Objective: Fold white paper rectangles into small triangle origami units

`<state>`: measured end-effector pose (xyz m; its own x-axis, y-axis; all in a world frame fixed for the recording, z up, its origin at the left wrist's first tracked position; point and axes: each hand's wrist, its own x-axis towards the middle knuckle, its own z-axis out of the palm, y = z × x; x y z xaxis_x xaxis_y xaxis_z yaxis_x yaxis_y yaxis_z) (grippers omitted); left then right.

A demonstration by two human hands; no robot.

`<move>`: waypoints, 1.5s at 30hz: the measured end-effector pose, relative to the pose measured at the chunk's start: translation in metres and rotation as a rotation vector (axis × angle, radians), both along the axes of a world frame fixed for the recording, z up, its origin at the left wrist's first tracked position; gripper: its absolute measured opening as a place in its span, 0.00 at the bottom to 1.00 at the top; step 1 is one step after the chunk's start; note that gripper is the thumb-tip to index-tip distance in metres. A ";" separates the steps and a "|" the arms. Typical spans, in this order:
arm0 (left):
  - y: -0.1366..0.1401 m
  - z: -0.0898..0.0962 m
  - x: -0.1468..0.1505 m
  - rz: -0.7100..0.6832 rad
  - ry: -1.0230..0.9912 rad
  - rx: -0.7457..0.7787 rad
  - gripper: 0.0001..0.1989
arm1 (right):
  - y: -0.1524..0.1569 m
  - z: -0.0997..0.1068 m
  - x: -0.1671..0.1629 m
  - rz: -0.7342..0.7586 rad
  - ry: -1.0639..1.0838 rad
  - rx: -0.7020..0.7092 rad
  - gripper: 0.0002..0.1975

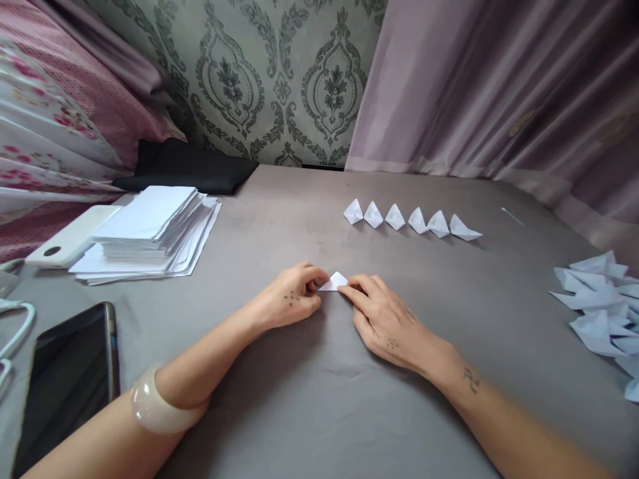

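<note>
A small folded piece of white paper (335,282), triangular from here, lies at the middle of the grey tabletop (319,426). My left hand (292,294) pinches its left corner between thumb and fingers. At the opposite corner, my right hand (384,319) grips the paper with its fingertips. Both hands rest low on the table, and the fingers cover the paper's two ends. Beyond them stands a row of several folded white paper boats (395,217), each with a raised point.
On the left are a stack of white paper (144,213), a white power bank-like slab (70,239), a dark phone (70,379) and a white cable (22,326). Folded paper pieces (596,299) pile up at the right edge. A thin stick (512,216) and black cloth (194,166) lie farther back.
</note>
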<state>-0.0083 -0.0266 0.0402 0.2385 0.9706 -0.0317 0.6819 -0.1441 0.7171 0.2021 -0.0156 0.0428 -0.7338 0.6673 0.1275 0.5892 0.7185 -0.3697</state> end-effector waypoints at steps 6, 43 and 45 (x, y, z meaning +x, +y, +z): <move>-0.004 0.002 0.006 0.127 0.043 0.016 0.07 | 0.009 -0.001 0.002 -0.006 0.059 -0.110 0.23; 0.004 -0.005 0.011 0.288 -0.151 -0.161 0.12 | 0.029 -0.021 -0.007 -0.153 0.333 -0.136 0.13; 0.004 -0.008 0.010 0.287 -0.150 -0.137 0.11 | 0.028 -0.021 -0.008 -0.179 0.319 -0.161 0.15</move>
<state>0.0022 -0.0230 0.0322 -0.0318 0.9880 -0.1513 0.5659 0.1426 0.8120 0.1937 0.0124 0.0214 -0.5444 0.8112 0.2136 0.5376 0.5329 -0.6534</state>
